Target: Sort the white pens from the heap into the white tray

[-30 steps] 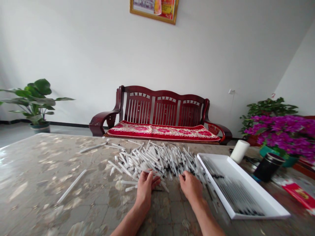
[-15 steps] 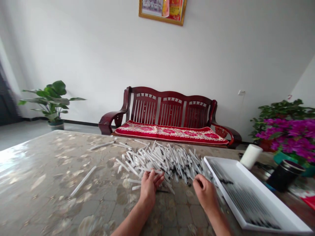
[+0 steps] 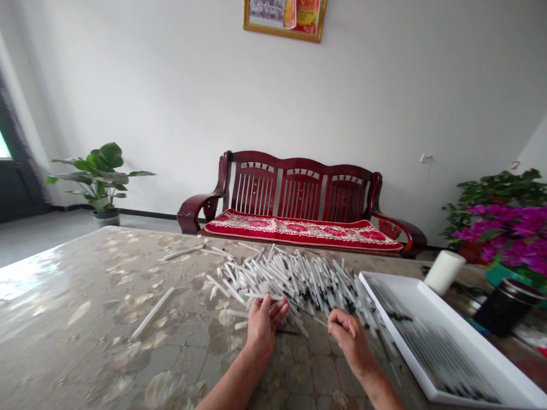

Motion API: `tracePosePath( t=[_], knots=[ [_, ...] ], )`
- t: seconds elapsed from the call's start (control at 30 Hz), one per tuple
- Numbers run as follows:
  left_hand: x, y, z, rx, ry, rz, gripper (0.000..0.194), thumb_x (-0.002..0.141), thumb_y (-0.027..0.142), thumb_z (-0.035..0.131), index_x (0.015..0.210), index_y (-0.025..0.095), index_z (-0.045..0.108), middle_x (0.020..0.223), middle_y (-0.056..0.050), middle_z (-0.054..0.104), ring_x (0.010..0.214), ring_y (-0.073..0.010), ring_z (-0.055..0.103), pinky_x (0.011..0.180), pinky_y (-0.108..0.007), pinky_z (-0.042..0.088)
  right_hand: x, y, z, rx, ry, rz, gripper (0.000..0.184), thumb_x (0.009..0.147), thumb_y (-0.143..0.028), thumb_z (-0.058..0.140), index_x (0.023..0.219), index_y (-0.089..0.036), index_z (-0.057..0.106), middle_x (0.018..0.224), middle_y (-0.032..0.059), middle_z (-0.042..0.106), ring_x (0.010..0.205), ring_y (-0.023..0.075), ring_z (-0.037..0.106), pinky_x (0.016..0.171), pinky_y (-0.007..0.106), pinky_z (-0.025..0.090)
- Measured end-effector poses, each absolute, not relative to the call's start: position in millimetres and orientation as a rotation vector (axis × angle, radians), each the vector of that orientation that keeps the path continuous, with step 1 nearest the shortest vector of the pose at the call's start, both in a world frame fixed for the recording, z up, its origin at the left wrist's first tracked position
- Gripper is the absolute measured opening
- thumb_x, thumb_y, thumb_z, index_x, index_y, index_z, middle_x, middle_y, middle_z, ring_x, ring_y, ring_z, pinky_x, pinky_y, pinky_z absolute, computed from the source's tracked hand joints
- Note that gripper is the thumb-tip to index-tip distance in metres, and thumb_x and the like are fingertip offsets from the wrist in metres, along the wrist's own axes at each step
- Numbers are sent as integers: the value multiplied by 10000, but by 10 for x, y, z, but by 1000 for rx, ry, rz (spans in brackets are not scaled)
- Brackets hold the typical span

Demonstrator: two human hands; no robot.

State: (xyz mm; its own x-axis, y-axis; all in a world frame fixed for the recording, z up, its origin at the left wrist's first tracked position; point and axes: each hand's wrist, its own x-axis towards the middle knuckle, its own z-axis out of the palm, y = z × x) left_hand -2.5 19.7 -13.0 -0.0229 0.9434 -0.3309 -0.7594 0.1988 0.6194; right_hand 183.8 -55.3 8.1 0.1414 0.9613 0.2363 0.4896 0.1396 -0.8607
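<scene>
Two hands in the head-cam shot, left hand (image 3: 261, 326) and right hand (image 3: 350, 341), both low over a marble-look table (image 3: 85, 296) and just at the near edge of a big messy heap of white plastic pens (image 3: 290, 279). Left hand upright, fingers bunched at a white pen (image 3: 265, 296) lying crosswise on the front of the heap; real pinch or just touching, can't tell from here. Right hand curled, thumb and forefinger pressed together on the end of a thin pen (image 3: 311, 316) slanting back toward the heap. Black tips showing all through the pile, pens crossed every which way. A few strays off to the left on the table: one long pen (image 3: 152, 312) well apart, another (image 3: 183, 251) near the far side. Just right of the right hand, a white tray (image 3: 478, 339) with rows of dark-tipped pens lined up inside, pretty blurry. Past the tray, a white cylinder (image 3: 444, 272) and a black canister (image 3: 502, 307). Beyond the table, a dark red wooden sofa (image 3: 301, 188) with a red floral cushion (image 3: 299, 229), a leafy potted plant (image 3: 100, 179) on the left, magenta flowers (image 3: 508, 225) on the right, and a framed picture (image 3: 284, 17) up on the white wall.
</scene>
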Motion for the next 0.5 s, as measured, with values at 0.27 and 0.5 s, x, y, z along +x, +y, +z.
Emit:
tracePosePath(
  t=[0.27,0.5],
  knots=[
    [-22,205,-130,270,792,1387,181,916,146,604,757,181,527,673,-11,668,634,-156,742,645,-285,640,1846,-537,45,-1482,-1502,680,204,705,-394,456,566,-248,427,507,-60,337,500,125,327,492,233,290],
    [-32,211,-120,276,809,1369,180,892,191,661,772,188,527,682,-13,681,619,-153,737,632,-285,643,1893,-514,-96,-1445,-1472,692,202,721,-381,450,567,-249,441,467,-66,327,471,126,345,484,231,311]
  ],
)
